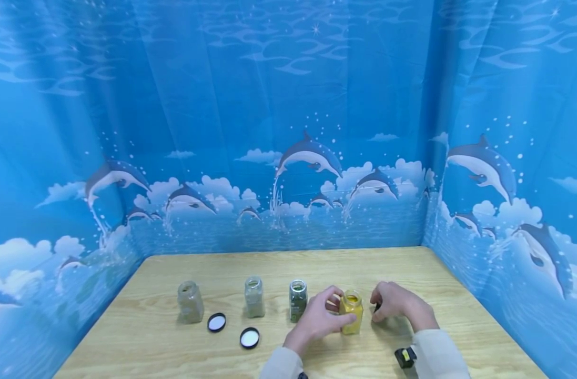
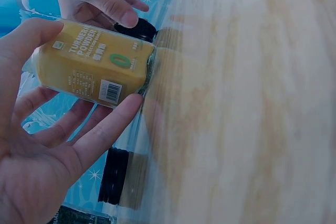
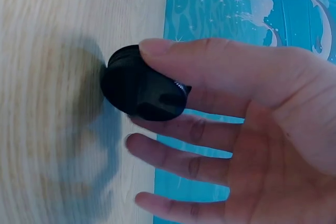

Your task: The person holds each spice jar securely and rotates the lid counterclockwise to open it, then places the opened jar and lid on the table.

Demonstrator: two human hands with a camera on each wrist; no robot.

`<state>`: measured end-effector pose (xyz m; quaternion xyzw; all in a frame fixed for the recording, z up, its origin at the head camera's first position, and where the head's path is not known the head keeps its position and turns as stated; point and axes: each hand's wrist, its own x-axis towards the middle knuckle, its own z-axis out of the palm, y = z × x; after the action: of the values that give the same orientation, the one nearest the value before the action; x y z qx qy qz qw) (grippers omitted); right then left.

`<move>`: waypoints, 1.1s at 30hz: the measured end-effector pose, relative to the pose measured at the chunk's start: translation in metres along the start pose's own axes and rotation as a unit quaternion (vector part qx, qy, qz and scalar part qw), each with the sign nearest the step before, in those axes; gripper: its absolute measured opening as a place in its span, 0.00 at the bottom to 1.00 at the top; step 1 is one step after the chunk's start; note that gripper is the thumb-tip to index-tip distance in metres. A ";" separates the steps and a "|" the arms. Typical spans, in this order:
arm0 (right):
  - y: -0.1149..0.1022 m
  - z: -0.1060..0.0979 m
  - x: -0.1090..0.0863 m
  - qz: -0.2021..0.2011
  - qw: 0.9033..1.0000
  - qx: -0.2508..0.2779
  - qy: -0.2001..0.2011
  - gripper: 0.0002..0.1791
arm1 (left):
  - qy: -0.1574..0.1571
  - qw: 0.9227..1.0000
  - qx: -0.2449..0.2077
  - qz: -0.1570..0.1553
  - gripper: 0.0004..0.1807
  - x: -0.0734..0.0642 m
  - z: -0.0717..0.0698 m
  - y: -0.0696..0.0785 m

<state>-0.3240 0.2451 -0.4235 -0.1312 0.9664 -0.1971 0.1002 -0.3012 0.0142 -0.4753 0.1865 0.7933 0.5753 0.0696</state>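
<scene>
My left hand point(image 1: 319, 316) holds an open glass jar of yellow turmeric powder point(image 1: 352, 319) upright on the table, thumb on one side and fingers on the other. Its label reads "Turmeric powder" in the left wrist view. To the right of that jar, my right hand point(image 1: 396, 305) pinches a black lid point(image 3: 142, 85) between thumb and index finger, low over the wood; the other fingers are spread. Just left of my left hand stands an open jar of dark green herbs point(image 1: 298, 302). Another black lid point(image 2: 114, 176) sits between these two jars, hidden in the head view.
Two more open glass jars, a pale one point(image 1: 255, 300) and a greyish one point(image 1: 191, 304), stand further left on the wooden table point(image 1: 212, 273). Two black-rimmed lids, one point(image 1: 216, 322) and another point(image 1: 249, 338), lie white side up before them. A dolphin-print curtain point(image 1: 250, 131) encloses the table.
</scene>
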 end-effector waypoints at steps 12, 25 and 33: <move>-0.002 0.000 -0.002 -0.034 0.999 0.016 -0.005 0.14 | -0.002 1.000 -0.003 0.001 0.21 -0.003 -0.001 0.001; -0.004 0.000 -0.007 0.021 0.999 0.000 -0.027 0.20 | -0.002 1.000 0.006 -0.002 0.20 -0.002 -0.001 0.002; -0.006 0.005 -0.006 0.035 0.999 -0.032 -0.018 0.23 | -0.003 1.000 0.003 -0.006 0.21 -0.001 -0.001 0.001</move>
<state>-0.3158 0.2395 -0.4242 -0.1037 0.9743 -0.1595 0.1204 -0.3003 0.0130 -0.4741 0.1834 0.7957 0.5724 0.0747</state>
